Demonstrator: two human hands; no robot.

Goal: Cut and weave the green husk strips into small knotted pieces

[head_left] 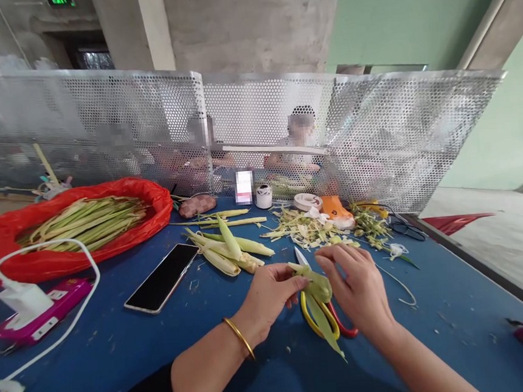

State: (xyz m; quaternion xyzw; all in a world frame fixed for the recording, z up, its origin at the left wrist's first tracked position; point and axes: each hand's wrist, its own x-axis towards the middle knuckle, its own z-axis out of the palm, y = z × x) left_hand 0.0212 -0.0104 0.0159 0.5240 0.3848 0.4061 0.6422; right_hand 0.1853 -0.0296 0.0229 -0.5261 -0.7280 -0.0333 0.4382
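In front of me my left hand (274, 295) pinches a pale green corn husk (317, 285) between thumb and fingers; one strip of it hangs toward the table. Close by on the right is my right hand (358, 279), its fingers bent and its thumb and forefinger drawn together beside the husk. What those fingertips grip, if anything, is too small to make out. Beneath the husk lie scissors (300, 256) with a yellow and a red handle loop, partly covered. A small pile of corn husks (229, 250) rests beyond my left hand.
A red plastic bag (156, 199) of long husk strips is at left, near a phone (163, 278) and a purple power strip (64, 301) with a white cable. Husk scraps (298, 226), tape (308, 201) and a white jar (264, 196) stand before a perforated screen (263, 110); people sit behind it.
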